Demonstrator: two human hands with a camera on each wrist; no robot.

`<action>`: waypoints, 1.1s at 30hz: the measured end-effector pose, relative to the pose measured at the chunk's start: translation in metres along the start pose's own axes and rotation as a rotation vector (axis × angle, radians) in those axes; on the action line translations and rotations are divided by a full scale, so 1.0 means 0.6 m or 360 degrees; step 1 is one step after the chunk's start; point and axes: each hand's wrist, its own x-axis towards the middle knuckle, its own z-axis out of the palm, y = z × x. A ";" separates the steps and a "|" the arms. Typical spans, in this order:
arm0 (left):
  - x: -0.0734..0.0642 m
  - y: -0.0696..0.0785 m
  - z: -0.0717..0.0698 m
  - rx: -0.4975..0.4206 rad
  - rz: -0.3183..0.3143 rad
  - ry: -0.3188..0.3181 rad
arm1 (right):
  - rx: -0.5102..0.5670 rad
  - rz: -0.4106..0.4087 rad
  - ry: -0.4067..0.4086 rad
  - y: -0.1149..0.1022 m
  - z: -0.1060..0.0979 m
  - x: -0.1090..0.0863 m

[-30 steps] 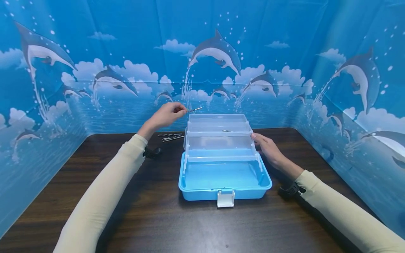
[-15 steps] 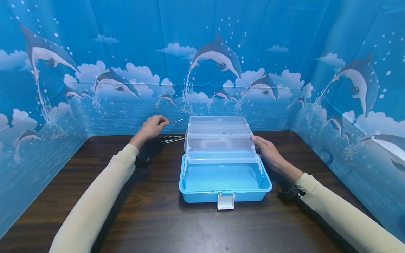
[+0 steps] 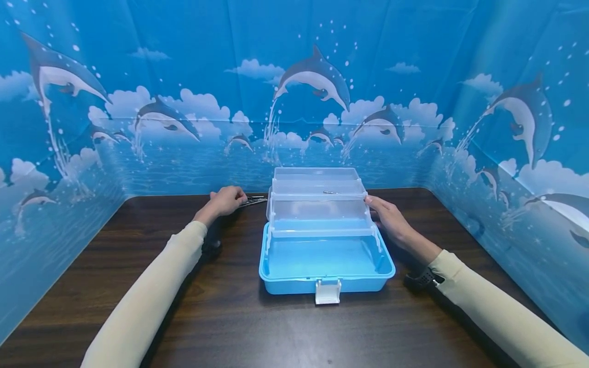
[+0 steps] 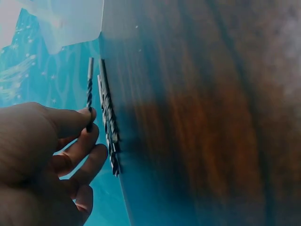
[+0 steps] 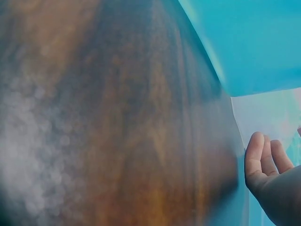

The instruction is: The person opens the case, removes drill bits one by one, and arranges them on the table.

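Note:
In the head view my left hand is low over the table at the back, left of the toolbox. Its thumb and fingertips pinch one end of a twist drill bit, seen clearly in the left wrist view. Right beside it, several more drill bits lie together on the table. A blue toolbox stands with its translucent trays raised. One small bit lies in an upper tray. My right hand holds the right edge of a tray; its contact point falls outside the right wrist view.
The dark wooden table carries everything. A white latch hangs at the toolbox's front. Behind and at both sides rises a blue dolphin-print curtain, close to the table's back edge.
My left hand has come away from above the trays, moving left and down to the drill bits on the table with its bit still pinched. The right hand stays at the tray edge.

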 end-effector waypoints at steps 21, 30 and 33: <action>-0.003 0.016 0.002 0.0506 0.0201 0.0057 | 0.0025 0.0014 -0.0004 -0.005 -0.002 -0.002; -0.004 0.011 0.007 0.0505 0.0168 0.0057 | 0.0011 0.0027 -0.0012 -0.004 0.002 -0.003; -0.005 0.010 0.006 0.0525 0.0191 0.0097 | 0.0018 0.0026 -0.0011 -0.003 0.001 -0.002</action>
